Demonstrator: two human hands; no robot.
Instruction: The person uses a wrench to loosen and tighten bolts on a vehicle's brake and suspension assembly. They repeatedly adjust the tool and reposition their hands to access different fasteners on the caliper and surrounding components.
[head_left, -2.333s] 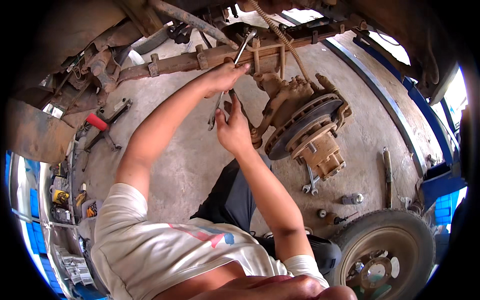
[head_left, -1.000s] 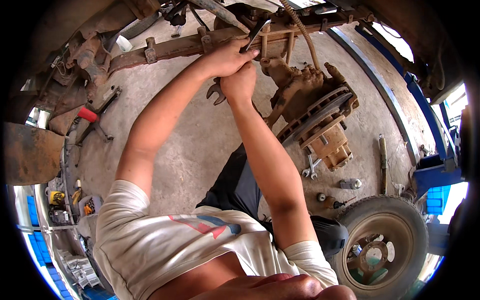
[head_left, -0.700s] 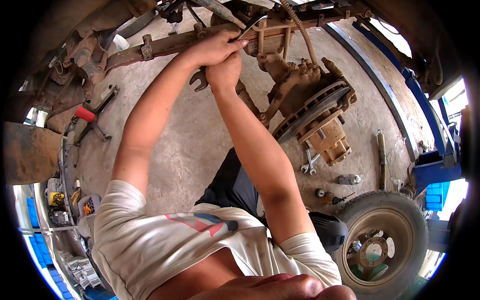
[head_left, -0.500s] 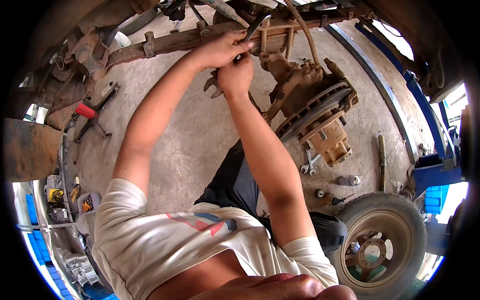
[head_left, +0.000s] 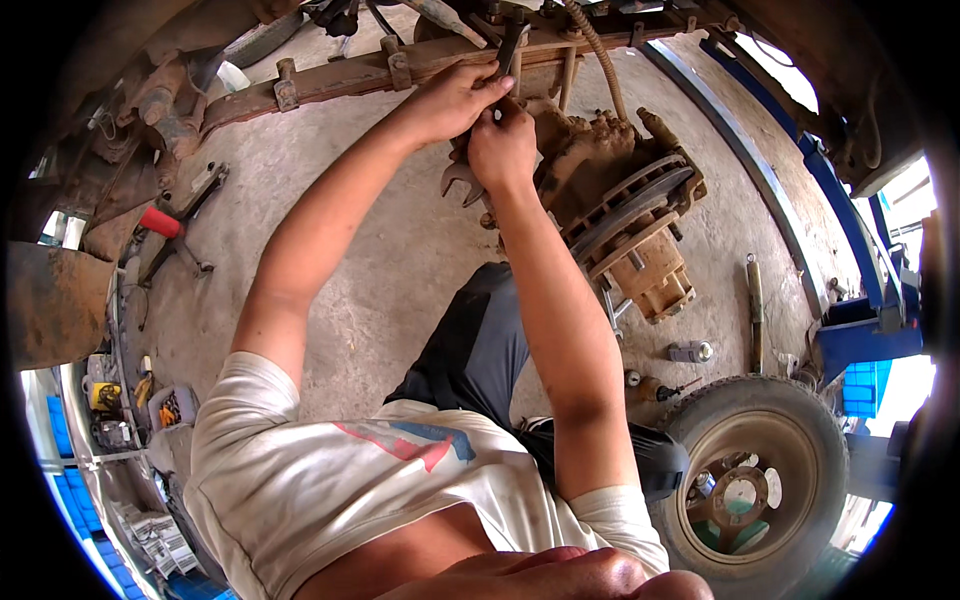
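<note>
My left hand (head_left: 458, 102) and my right hand (head_left: 503, 148) are closed close together on a steel wrench. Its open-ended jaw (head_left: 461, 184) sticks out below my right hand, and a dark shaft (head_left: 511, 48) rises past my left fingers to the bolts over the leaf spring (head_left: 340, 84). My hands cover the middle, so I cannot tell whether it is one piece. How the upper end sits on a bolt is too small to make out. Right of my right hand hangs a rusty hub assembly with a brake disc (head_left: 640, 212) and caliper.
A wheel with a tyre (head_left: 750, 480) lies at lower right. Near it are a can (head_left: 690, 351), a shock absorber (head_left: 755, 310) and wrenches (head_left: 617, 312) on the floor. A red-and-black stand (head_left: 163, 222) is at left. A blue lift post (head_left: 845, 215) stands at right.
Both hands have swung the lower jaw of the wrench to the right, so the wrench stands steeper. My grip looks the same. The whole view has shifted slightly.
</note>
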